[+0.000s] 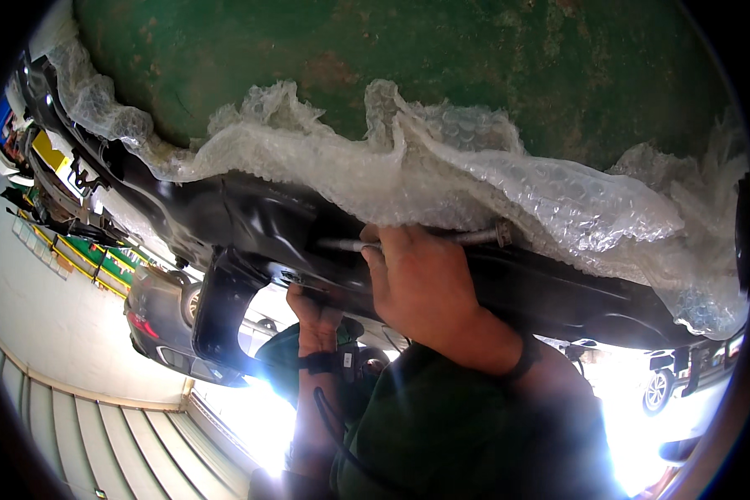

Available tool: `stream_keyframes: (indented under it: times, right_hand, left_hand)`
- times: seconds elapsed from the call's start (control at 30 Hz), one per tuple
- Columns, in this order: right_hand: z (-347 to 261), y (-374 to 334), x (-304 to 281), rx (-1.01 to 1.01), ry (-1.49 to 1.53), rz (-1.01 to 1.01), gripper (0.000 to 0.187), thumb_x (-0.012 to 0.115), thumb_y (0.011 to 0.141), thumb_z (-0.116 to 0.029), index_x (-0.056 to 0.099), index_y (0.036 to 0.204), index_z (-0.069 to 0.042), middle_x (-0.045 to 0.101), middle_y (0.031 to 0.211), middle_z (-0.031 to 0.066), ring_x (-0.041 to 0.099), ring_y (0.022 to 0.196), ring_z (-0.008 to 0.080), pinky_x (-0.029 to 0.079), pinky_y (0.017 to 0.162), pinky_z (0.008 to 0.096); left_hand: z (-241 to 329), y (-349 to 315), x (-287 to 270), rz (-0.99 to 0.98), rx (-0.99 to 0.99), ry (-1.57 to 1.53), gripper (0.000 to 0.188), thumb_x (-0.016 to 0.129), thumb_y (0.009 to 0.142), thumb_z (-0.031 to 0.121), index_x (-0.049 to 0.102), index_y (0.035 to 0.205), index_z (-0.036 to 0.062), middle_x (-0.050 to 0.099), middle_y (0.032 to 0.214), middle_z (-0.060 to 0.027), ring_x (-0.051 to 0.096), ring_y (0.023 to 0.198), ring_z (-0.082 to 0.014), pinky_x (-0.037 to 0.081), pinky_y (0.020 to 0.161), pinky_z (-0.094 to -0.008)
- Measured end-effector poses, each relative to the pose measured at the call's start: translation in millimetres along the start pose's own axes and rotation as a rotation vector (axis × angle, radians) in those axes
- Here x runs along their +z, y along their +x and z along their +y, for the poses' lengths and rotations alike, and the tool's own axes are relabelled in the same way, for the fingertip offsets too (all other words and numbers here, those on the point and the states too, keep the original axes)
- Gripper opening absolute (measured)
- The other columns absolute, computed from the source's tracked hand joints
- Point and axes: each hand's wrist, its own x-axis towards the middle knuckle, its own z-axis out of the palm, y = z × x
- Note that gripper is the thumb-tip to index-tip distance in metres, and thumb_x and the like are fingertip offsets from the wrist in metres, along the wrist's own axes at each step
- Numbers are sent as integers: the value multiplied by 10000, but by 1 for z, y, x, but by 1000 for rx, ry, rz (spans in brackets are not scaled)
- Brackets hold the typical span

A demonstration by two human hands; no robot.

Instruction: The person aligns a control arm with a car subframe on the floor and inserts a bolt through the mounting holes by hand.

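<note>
Along the middle of the head view runs a long glossy black car body part (pixel 542 292), shaped like a frame or pillar. My right hand (pixel 421 271) is closed around a long grey metal bar (pixel 479 237), held lengthwise against this black part. The bar has a wider head at its right end, and its left end shows past my fingers. I cannot make out its exact kind. Lower and to the left, my left hand (pixel 314 310) reaches up to the edge of the black part beside a small opening. Most of its fingers are hidden there.
Crumpled bubble wrap (pixel 575 208) lies along the upper side of the black part. A worn green floor (pixel 392 50) lies beyond it. At the left stand a dark car (pixel 154 312), yellow rails (pixel 83 258) and loose car parts; a white vehicle (pixel 700 392) shows at the right.
</note>
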Motion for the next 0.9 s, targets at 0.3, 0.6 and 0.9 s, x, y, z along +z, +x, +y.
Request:
stream_keyframes:
  times: [0.3,0.6,0.9]
  right_hand:
    - [0,-2,1,23,-14,41,137,650,862,-107,603,963,-28,652,831,178,651,729,386,517,633,468]
    - [4,-2,3,30,-41,-17,142,656,848,-111,593,940,-23,645,829,178,644,722,386,513,629,471]
    - [3,1,0,8,18,-1,146,655,843,-116,600,939,-20,645,815,181,640,688,382,509,612,476]
  left_hand:
    - [4,-7,9,-18,8,7,417,474,864,274,650,1151,28,679,1137,-127,642,1060,-290,508,968,-433]
    - [6,10,-18,75,-24,31,406,462,831,277,664,1105,57,697,1042,-90,662,958,-268,549,854,-410]
    - [8,10,-27,73,-43,92,384,477,814,250,663,1099,72,698,1014,-78,671,884,-234,569,783,-369]
